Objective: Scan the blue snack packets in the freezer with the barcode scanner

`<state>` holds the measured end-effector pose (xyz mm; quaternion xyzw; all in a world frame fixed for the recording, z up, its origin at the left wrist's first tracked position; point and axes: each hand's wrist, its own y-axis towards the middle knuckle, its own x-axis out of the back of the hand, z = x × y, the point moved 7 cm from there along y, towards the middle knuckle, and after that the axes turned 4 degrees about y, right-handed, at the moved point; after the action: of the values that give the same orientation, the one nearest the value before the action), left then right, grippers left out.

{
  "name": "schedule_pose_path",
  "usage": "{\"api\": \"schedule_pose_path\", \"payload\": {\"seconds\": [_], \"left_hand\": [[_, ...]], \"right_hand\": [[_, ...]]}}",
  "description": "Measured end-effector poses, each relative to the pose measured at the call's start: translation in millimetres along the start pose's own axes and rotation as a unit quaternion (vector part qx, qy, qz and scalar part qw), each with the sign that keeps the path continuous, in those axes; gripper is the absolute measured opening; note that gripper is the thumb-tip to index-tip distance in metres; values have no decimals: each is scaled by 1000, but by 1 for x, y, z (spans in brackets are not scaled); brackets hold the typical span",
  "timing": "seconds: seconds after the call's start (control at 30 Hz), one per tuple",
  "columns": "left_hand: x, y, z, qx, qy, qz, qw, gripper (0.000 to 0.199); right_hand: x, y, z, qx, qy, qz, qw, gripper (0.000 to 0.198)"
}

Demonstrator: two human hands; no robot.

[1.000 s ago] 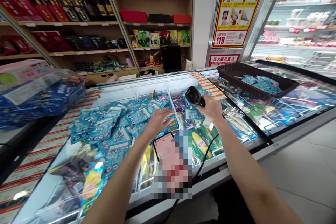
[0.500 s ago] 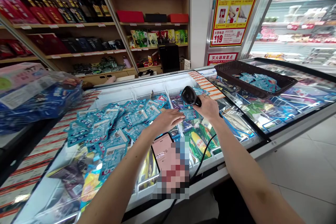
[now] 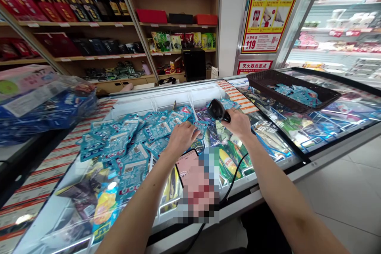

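Scanner [image 3: 217,109]: handle mostly covered by right hand [image 3: 238,124]. Left hand [image 3: 182,139] hides 1 end of the blue packet [image 3: 201,127]. Phone [image 3: 188,168]: lower part pixelated out. Small print on heaped packets [image 3: 159,130] unreadable. 2 forearms [image 3: 133,206] cut by bottom edge. Poster [image 3: 262,35] top cropped. Bagged bundle [image 3: 44,99] cut at left. Far-right shelf goods [image 3: 351,20] blurred.

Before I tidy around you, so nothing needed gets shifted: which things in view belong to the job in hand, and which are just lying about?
Seem part of it:
black scanner, in the right hand;
blue packet, at the left hand;
loose blue packets;
dark basket, holding similar packets.

Probably just lying about:
phone;
plastic-wrapped bundle;
red box at the back.
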<state>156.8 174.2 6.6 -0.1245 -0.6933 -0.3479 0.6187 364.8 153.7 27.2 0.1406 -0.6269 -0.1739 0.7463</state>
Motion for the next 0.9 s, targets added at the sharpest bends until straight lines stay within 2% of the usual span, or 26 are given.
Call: {"api": "schedule_pose_path", "payload": {"seconds": [0.1,0.2,0.27,0.43,0.6,0.7,0.8,0.9], "left_hand": [[1,0,0,-24,-44,-17,999,37],[-5,-1,0,-54,-84,6,995,43],[-9,-2,0,-46,-83,19,995,44],[-5,-2,7,39,-26,-28,998,63],[-14,-1,15,60,-43,-33,997,74],[-18,0,25,95,-62,-41,993,78],[-15,-2,41,165,-122,-75,976,70],[-9,-9,59,255,-221,-128,933,53]], "right_hand": [[0,0,1,3,0,1,1000,34],[1,0,2,4,0,1,1000,33],[0,0,2,5,1,2,1000,33],[-1,0,3,12,-3,4,1000,33],[-2,-1,5,10,-6,19,1000,35],[-1,-1,6,12,-8,17,1000,33],[0,-1,7,15,-9,11,1000,32],[0,-2,9,23,-8,10,1000,33]]}}
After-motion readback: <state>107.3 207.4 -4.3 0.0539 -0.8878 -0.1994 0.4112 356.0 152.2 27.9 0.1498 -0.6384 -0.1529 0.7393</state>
